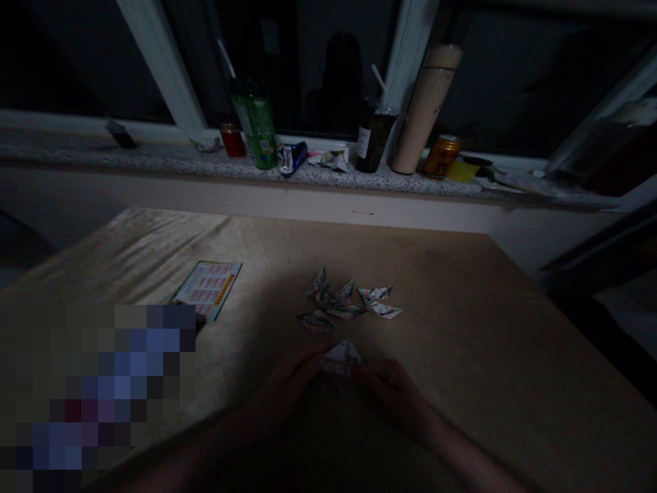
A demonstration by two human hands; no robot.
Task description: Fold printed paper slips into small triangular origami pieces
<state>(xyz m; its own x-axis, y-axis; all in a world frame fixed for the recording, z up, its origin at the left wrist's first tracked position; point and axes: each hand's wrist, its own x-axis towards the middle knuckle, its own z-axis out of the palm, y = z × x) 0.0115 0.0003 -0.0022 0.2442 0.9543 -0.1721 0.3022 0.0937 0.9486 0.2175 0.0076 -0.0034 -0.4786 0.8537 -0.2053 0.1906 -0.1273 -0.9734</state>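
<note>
The left hand [294, 382] and right hand [390, 383] are grasping a folded paper [341, 355], which is showing between them near the paper shapes [347, 311] on the desk [477, 322]; pressing evenly should be keeping folds crisp.

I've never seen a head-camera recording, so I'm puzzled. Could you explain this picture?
There is no machine: this one picture comes from a camera on a person's head, looking forward and down. Their bare left hand and bare right hand hold a small, white, printed, folded-paper piece between them. Beyond it, a cluster of small, pointed, printed, folded-paper shapes lies on the brown table, with a red-printed rectangular card to the left. A blocky patch hides the lower left.
</note>
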